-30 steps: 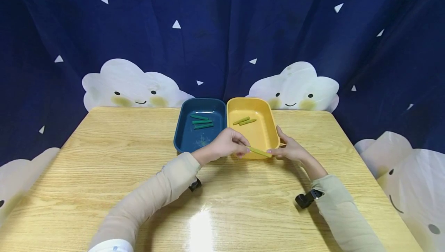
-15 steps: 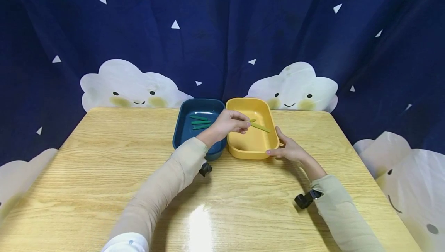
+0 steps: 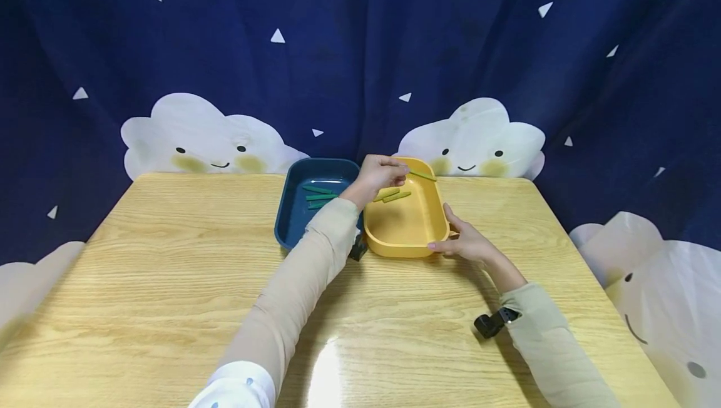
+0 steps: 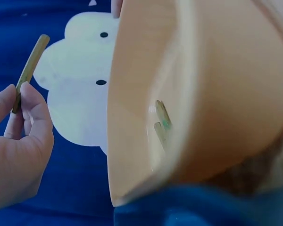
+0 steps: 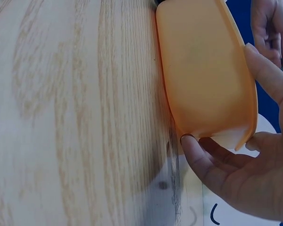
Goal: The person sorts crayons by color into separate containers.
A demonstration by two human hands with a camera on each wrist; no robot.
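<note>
In the head view my left hand (image 3: pixel 382 176) is over the far part of the yellow bin (image 3: pixel 400 249). Its thumb and fingers pinch a yellow-olive crayon (image 3: pixel 422 176), seen larger in the left wrist view as a slim stick (image 4: pixel 34 59) jutting past the fingertips. Two similar crayons (image 3: pixel 397 196) lie on the bin's floor; one bears a green smudge in the left wrist view. My right hand (image 3: pixel 469 243) holds the near right corner of that bin, fingers and thumb spread around it. In the right wrist view, fingertips (image 5: pixel 188 140) meet the bin's lower edge.
A dark blue bin (image 3: pixel 286 208) stands against the yellow one on its left, with several green crayons (image 3: pixel 317 189) inside, partly hidden by the left arm. Both bins are at the back of the wooden table (image 3: pixel 169 258), before a dark blue curtain (image 3: pixel 327 51).
My left hand has carried the crayon from the yellow bin's near edge away to its far end, leaving the right hand's fingertips. The right hand stays at the bin's corner.
</note>
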